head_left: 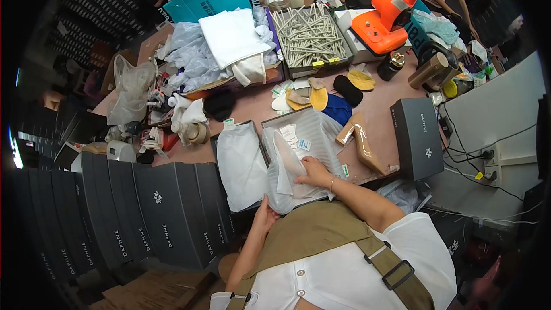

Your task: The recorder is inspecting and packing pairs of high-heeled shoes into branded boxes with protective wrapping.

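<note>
An open dark-grey shoe box (265, 120) lies at the table's near edge, lined with ribbed translucent wrapping (319, 133). Small white paper slips (288, 133) and a blue-and-white label (305, 144) show on top of the wrapping. Inside the box, my right hand (315, 172) presses on the wrapping, fingers bent round a fold of it. My left hand (266, 214) grips the box's near left corner, its fingertips partly hidden. Just left of it, white tissue paper (242, 163) fills the matching box part. A tan high-heeled shoe (367, 144) lies on its side to the right.
Closed grey shoe boxes (172, 206) stand in a row at left; another box (418, 138) stands upright at right. Farther back are a tray of pale sticks (310, 37), an orange tool (379, 26), plastic bags and insoles. Cables (465, 149) hang by the right wall. Another person bends at top right.
</note>
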The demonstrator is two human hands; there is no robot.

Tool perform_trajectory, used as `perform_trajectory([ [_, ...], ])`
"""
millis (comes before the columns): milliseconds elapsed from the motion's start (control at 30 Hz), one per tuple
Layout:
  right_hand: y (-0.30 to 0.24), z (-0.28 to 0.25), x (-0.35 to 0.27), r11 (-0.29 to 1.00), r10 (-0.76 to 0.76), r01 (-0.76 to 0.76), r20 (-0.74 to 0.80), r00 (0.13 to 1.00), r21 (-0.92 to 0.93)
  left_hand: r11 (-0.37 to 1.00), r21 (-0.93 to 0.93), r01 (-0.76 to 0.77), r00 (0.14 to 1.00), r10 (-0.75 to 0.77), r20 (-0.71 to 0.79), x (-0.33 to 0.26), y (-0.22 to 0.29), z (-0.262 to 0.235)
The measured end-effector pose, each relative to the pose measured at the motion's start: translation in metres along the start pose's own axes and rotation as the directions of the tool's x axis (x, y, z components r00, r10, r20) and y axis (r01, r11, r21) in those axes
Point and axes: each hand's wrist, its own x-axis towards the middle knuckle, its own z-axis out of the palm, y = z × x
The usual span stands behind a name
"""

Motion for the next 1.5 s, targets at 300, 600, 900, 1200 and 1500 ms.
perform_trajectory([
  [300, -0.006, -0.009, -0.005, 0.98, 0.103, -0.084, -0.099, 0.99, 0.182, 0.108, 0.553, -0.826, 0.319, 0.899, 0.3, -0.069, 0.054, 0.078],
  [600, -0.033, -0.024, -0.022, 0.987, 0.045, -0.04, -0.03, 0.999, 0.155, -0.024, 0.511, -0.859, 0.462, 0.393, 0.795, -0.044, 0.071, 0.089],
  [900, 0.069, -0.112, -0.119, 0.883, 0.399, -0.468, -0.566, 0.721, 0.026, -0.644, 0.68, -0.35, 0.795, 0.18, 0.579, 0.063, 0.07, 0.175],
  [1200, -0.005, -0.171, -0.119, 0.985, 0.131, -0.044, -0.563, 0.816, 0.166, 0.449, 0.594, -0.668, 0.743, 0.369, 0.558, 0.058, 0.089, 0.158],
  [1500, -0.106, -0.155, -0.04, 0.767, -0.087, -0.131, 0.305, 0.948, 0.628, 0.921, -0.383, -0.076, 0.905, 0.224, 0.362, -0.007, 0.079, 0.131],
])
